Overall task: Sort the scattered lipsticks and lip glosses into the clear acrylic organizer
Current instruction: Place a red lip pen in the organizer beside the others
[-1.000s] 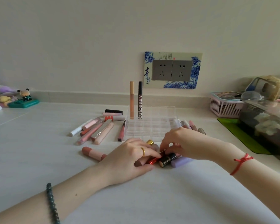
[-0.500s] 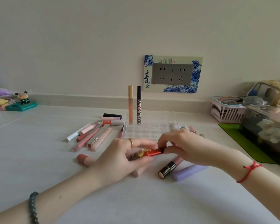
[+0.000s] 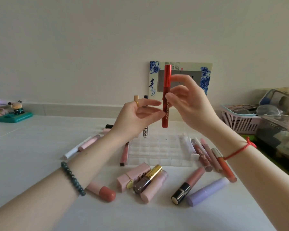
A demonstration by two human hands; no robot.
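Note:
A red lip gloss tube (image 3: 166, 95) is held upright in the air above the clear acrylic organizer (image 3: 160, 148). My right hand (image 3: 192, 105) pinches the tube at its middle. The straight fingertips of my left hand (image 3: 137, 119) touch its lower left side. Two tall tubes, a peach one (image 3: 136, 98) and a black one (image 3: 145, 132), stand at the organizer's back left, mostly hidden by my left hand. Loose lipsticks lie in front: a pink square one (image 3: 133, 176), a gold-capped brown one (image 3: 148, 179), a lavender one (image 3: 207, 191) and a black-and-gold one (image 3: 182, 193).
More glosses lie right of the organizer, among them an orange one (image 3: 223, 165), and left of it, such as a white one (image 3: 75, 150). A pink basket (image 3: 238, 120) and a clear box (image 3: 277, 130) stand at the right. A figurine (image 3: 15, 112) sits far left.
Both hands have risen from the table, and the red tube has gone from lying low between them to standing upright in the air. The camera has moved closer.

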